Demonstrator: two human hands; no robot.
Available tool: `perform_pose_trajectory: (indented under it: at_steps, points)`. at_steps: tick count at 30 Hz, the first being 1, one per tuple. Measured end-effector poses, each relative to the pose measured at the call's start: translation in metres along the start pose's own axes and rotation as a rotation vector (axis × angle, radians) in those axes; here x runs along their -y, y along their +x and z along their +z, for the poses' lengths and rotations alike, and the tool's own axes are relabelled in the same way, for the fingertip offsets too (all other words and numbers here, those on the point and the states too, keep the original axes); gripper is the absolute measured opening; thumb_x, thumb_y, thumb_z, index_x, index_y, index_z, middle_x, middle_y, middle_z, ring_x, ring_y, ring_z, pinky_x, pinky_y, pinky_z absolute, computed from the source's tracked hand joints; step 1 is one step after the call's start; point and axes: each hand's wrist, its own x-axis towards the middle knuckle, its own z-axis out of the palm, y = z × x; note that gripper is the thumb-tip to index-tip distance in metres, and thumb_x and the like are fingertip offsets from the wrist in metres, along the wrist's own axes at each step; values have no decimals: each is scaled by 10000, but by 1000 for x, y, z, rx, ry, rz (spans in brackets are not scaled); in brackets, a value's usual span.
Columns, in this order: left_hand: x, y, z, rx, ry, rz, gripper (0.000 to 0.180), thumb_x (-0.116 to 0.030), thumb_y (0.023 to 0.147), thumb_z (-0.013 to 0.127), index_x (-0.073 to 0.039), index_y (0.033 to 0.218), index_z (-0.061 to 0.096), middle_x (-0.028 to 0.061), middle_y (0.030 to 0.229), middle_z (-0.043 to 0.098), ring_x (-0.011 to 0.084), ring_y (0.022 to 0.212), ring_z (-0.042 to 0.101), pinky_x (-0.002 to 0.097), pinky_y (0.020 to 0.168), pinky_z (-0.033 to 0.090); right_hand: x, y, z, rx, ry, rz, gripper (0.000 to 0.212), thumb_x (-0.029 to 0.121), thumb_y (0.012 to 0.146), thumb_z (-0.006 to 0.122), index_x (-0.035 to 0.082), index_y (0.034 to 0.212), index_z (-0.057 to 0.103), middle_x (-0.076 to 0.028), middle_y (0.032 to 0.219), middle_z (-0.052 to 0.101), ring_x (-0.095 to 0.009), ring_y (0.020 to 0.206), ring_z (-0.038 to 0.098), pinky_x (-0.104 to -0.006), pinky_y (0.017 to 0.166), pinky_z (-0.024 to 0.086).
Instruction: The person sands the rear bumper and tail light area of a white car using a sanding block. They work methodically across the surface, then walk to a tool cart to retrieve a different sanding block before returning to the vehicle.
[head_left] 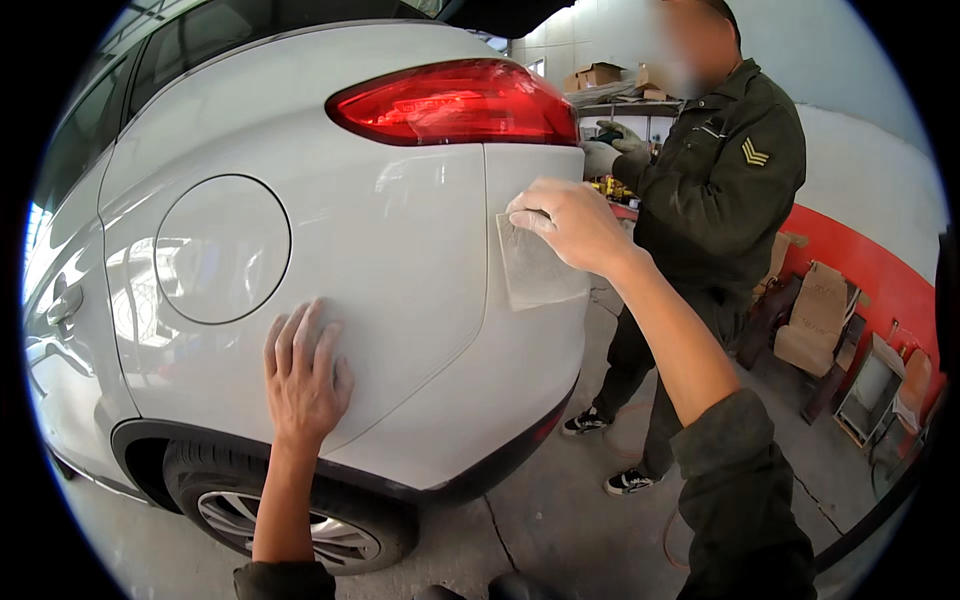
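Sanding step in hand: right hand (572, 222) fingers pressed together, pinning grey abrasive sheet (540, 270) flat on rear bumper (520, 400); left hand (303, 372) spread flat on quarter panel (400, 240). Next probably calls for even strokes under that grip.

Left arm: bare forearm rises from the lower edge, dark sleeve pushed back near the elbow.
Left hand (303, 375): open and flat, palm down, fingers together and pointing up, thumb set out to the side.
Right arm: reaches up and leftward from the lower right, dark sleeve bunched at the elbow, forearm bare.
Right hand (570, 222): back toward the camera, fingers bent and pressed forward, wrist slightly flexed.
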Motion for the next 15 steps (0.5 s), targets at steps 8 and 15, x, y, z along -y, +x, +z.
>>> perform_pose_trajectory:
  at_steps: [8, 15]
  points:
    - [0, -3, 0, -2, -43, -24, 487, -53, 794, 654, -71, 1271, 559, 149, 1465, 513, 356, 1357, 480, 523, 1174, 367, -8, 3, 47, -439, -175, -81, 49, 144, 898, 709, 97, 910, 701, -34, 933, 647, -279, 960, 596, -418, 838, 456]
    - [-1, -3, 0, -46, -77, -30, 461, -39, 773, 655, -60, 1227, 577, 153, 1449, 529, 360, 1340, 495, 516, 1145, 400, -22, 2, 57, -541, -25, -100, 57, 134, 873, 720, 97, 907, 692, -38, 901, 643, -279, 902, 602, -395, 797, 483]
